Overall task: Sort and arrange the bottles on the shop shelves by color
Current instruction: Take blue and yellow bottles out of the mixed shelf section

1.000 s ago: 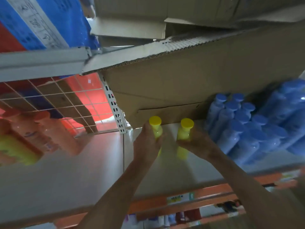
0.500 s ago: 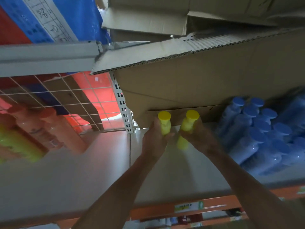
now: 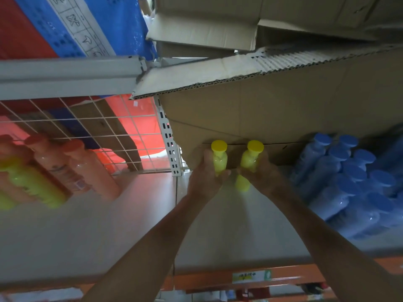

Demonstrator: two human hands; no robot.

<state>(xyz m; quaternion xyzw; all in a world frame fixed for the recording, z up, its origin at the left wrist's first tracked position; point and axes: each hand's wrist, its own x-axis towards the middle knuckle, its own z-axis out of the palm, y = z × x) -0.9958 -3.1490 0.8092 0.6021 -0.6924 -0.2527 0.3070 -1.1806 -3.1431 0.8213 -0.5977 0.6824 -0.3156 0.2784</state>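
On the pale shelf [image 3: 229, 232], near the back by a cardboard box [image 3: 283, 114], both hands hold yellow bottles upright, side by side. L hand [image 3: 207, 177] is wrapped around the left yellow bottle [image 3: 219, 159]; R hand [image 3: 260, 173] grips the right yellow bottle [image 3: 250, 159], its base showing below the fingers, at or just above the shelf, can't tell which. Caps nearly level, bottles close but apart. No label text readable on either.

To the right, a tight cluster of blue bottles [image 3: 349, 184] w/ blue caps. Left bay, in front of a wire grid [image 3: 87, 131]: orange bottles [image 3: 82, 168] w/ blurred labels, plus more yellow bottles [image 3: 28, 186] at the far left. Orange shelf edge [image 3: 207, 280] carries a small price tag [image 3: 250, 276], print too blurry to read. Blue crate [image 3: 113, 25] above w/ a white strip of symbols, not legible as words.
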